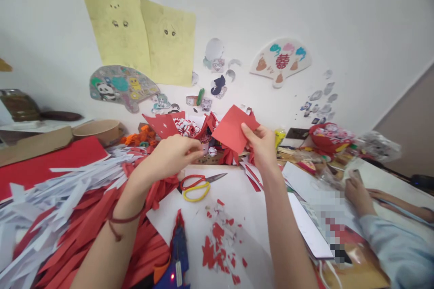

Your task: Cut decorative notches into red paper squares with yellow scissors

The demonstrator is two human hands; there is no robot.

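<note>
My right hand [261, 142] pinches a square of red paper [233, 128] between thumb and fingers, raised above the table's back part. To its left, my left hand [181, 151] hangs apart from the paper, fingers curled and pressed together; whatever they may hold is hidden. Below it, scissors [196, 188] with one red and one yellow handle lie on a white sheet [246, 210]. Red and white paper scraps [217, 244] are scattered over the sheet. A blue glue gun [178, 253] with a lit red light lies near the front edge.
Heaps of white paper strips [64, 198] and red strips [88, 226] cover the left side. Red-wrapped paper flowers [186, 127] stand against the wall. On the right lie a phone [310, 226] and another person's hand [357, 194] with a light blue sleeve.
</note>
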